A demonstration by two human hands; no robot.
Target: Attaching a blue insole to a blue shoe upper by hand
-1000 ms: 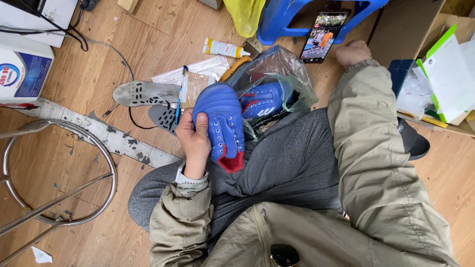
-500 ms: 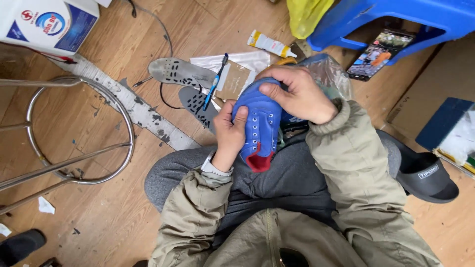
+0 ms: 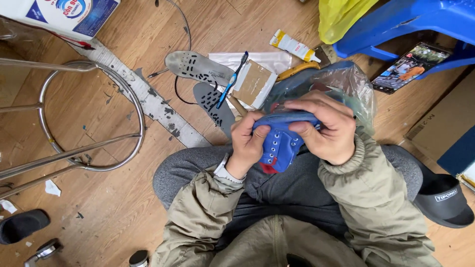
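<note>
Head view: a seated person works a small blue shoe (image 3: 281, 141) over the lap, floor cluttered all around.
Left hand (image 3: 249, 143): its grip is clenched on the shoe's near side, thumb pressing in by the eyelets.
Right hand (image 3: 324, 129): its grip wraps the toe end from above, fingers curled over the top edge.
Shoe: held between both hands above the grey trousers, its red lining showing at the lower end; a second shoe may sit inside the clear plastic bag (image 3: 341, 84) just behind (too hidden to tell).
Floor: two grey insoles (image 3: 203, 69) lie side by side near the knees, a blue toothbrush (image 3: 233, 79) across them, a tube of glue (image 3: 293, 45) further off, a yellow utility knife (image 3: 298, 70) beside a cardboard piece (image 3: 254, 83).
Risk, grip: the shoe is soft and squeezed from two sides; a hard twist could crease the upper or let it spring out onto the insoles.
Risk, knife: it lies close to the bag, so a blind reach there could meet the blade.
Risk, phone (image 3: 404, 69): propped under the blue plastic stool (image 3: 420, 22), it draws the eye away from the hands.
</note>
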